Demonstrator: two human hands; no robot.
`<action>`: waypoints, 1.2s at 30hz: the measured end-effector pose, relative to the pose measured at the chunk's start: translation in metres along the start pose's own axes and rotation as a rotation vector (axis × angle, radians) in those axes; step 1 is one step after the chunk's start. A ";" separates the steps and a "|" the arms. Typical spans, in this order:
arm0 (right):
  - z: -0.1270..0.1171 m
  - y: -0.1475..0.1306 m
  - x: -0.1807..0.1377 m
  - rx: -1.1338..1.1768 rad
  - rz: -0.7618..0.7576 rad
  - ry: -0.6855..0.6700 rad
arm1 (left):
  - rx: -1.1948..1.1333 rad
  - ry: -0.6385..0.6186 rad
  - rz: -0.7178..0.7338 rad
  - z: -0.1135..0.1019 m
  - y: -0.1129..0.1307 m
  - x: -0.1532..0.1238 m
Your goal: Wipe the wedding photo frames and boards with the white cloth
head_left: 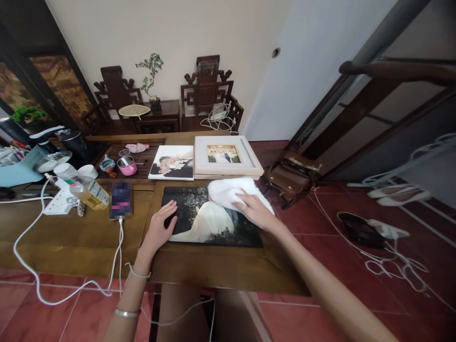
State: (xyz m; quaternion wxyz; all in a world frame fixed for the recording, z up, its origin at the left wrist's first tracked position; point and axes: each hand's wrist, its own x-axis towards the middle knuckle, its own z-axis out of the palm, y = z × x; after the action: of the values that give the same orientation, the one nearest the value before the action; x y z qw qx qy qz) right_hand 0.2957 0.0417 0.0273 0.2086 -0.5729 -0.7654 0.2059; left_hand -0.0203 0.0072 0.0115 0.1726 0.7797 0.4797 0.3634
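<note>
A dark photo panel (pixel 210 223) lies flat on the wooden table (pixel 185 266), showing a large pale gown against black. My left hand (pixel 161 227) rests on its left edge, fingers stretched out and thumb apart, with nothing held. Over the panel's upper right part, my right hand (pixel 254 209) presses on a folded white cloth (pixel 226 189) and grips it. The cloth covers that corner and hangs past the right side of the panel. Just behind stand a smaller photo board (pixel 172 163) and a white framed picture (pixel 228 154).
On the left are a charging phone (pixel 121 199), a bottle of yellowish liquid (pixel 90 192), a power strip (pixel 59 202) and a pink cup (pixel 127 165). White cables trail over the table's front edge. A wooden chair holding a brown bag (pixel 290 175) stands right.
</note>
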 end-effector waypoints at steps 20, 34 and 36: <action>-0.001 -0.063 -0.113 -0.044 -0.448 -0.170 | 0.019 0.004 0.017 0.002 -0.001 -0.001; 0.016 -0.035 0.020 -0.053 -0.183 -0.012 | -0.020 0.017 -0.006 0.003 -0.002 -0.002; 0.022 -0.043 -0.010 -0.059 -0.273 -0.015 | -0.011 0.022 -0.007 0.003 -0.002 -0.001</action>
State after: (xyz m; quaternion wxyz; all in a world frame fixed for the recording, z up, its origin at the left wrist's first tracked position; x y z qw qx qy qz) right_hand 0.2521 0.0195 0.0321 0.2121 -0.4677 -0.8436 0.1571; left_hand -0.0194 0.0071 0.0079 0.1730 0.7732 0.4822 0.3738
